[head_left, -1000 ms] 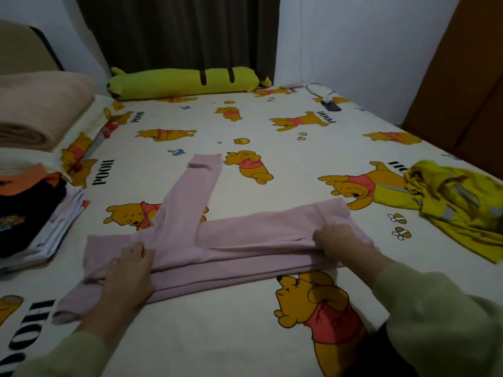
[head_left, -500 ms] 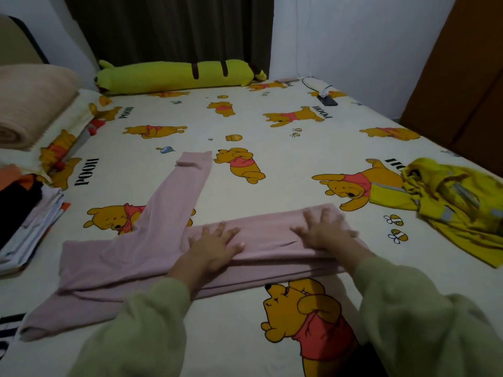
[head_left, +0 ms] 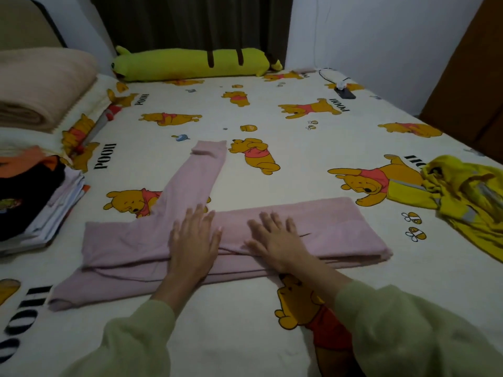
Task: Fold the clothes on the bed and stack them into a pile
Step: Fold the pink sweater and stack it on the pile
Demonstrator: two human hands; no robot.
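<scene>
Pink garment (head_left: 313, 227) lay across centre of the bed (head_left: 299, 137), body folded into a long band, one sleeve angled up toward upper centre of frame, other sleeve trailing to lower left. Left hand (head_left: 194, 240) & right hand (head_left: 275, 238) both pressed flat on the band near its middle, side by side, fingers straight and spread, gripping nothing. Yellow garment (head_left: 468, 197) lay crumpled at right edge, unfolded. Pile of folded clothes (head_left: 32, 197) sat at left edge w/ a dark item on top. Upper frame: long green plush (head_left: 190, 63) along far edge, rolled beige blanket (head_left: 40, 85) upper left, phone (head_left: 345, 93) w/ cable upper right.
</scene>
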